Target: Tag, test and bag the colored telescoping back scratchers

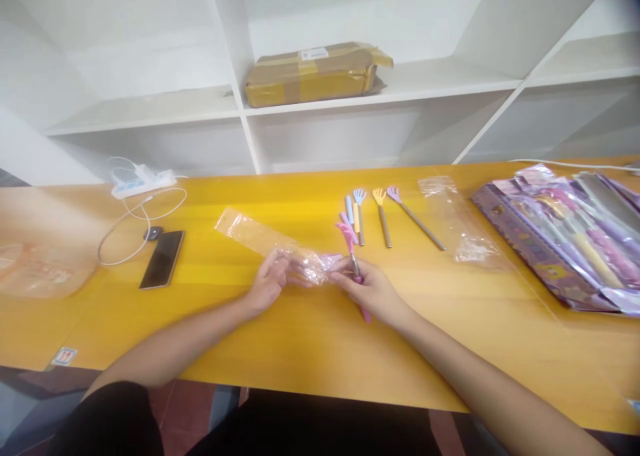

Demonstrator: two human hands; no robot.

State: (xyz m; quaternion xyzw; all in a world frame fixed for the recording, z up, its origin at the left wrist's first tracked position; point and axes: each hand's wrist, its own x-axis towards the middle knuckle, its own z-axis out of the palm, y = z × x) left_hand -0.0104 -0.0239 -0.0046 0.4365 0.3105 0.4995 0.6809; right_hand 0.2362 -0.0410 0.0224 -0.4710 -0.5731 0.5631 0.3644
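Observation:
My left hand (269, 284) is closed on the crumpled end of a clear plastic bag (257, 235), whose flat part stretches away to the upper left. In my right hand (375, 295) a pink back scratcher (346, 232) stands tilted, claw end up, its pink handle poking out below the palm. The right fingertips also touch the bag's crumpled end, where something pale purple shows through. Just beyond lie a blue-clawed back scratcher (359, 196), a yellow one (381, 206) and a purple one (417, 219), with loose blue, yellow and purple grips (349, 211) beside the blue one.
An empty clear bag (453, 219) and a stack of packaged back scratchers (565, 243) lie to the right. To the left are a phone (163, 259), a white power strip (143, 184) with cables and a plastic bag (43, 269). A taped parcel (315, 76) sits on the shelf.

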